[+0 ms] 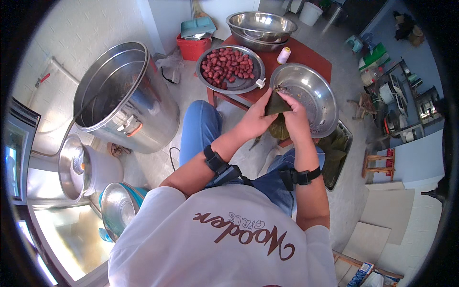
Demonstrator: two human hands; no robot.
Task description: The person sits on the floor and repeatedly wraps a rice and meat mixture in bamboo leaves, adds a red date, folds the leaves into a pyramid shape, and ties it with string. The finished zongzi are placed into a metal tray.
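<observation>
Both of my hands are closed around a folded dark green leaf packet, held over the near rim of a stainless steel basin. My left hand grips its left side and my right hand its right side, thumbs near the top. Loose leaf ends hang below the packet. Dark bits and a few yellowish grains cling to the basin's inside. A round metal dish of red jujubes stands beside it, a small white object at its rim. What the packet holds is hidden.
The low red table bears a thread spool and stacked steel bowls. A metal tray of soaking leaves lies at my right. A tall steel pot with a hose stands left, near a red bucket.
</observation>
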